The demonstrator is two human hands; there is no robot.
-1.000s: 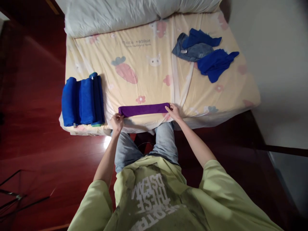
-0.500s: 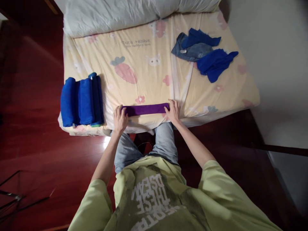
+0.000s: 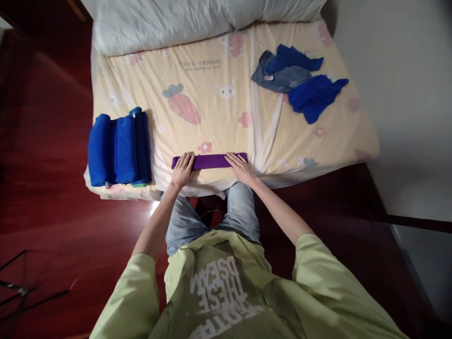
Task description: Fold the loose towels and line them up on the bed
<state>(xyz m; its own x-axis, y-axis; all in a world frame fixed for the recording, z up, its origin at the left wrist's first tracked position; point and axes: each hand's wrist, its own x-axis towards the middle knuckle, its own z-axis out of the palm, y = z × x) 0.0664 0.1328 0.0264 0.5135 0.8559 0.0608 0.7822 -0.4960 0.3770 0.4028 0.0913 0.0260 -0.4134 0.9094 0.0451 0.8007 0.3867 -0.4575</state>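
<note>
A purple cloth point(image 3: 212, 161), folded into a narrow strip, lies along the near edge of the bed point(image 3: 219, 117). My left hand point(image 3: 182, 168) rests flat on its left part with the fingers stretched out. My right hand point(image 3: 240, 166) lies flat on its right part, fingers also extended. Both palms press down on the strip and hold nothing.
Several folded blue towels point(image 3: 118, 149) lie side by side at the bed's left corner. A loose heap of blue and grey cloths point(image 3: 300, 82) sits at the far right. A white pillow point(image 3: 197, 19) lies along the head. Dark red floor surrounds the bed.
Both hands have moved inward from the ends of the purple strip and opened flat on top of it. The strip sits a little narrower.
</note>
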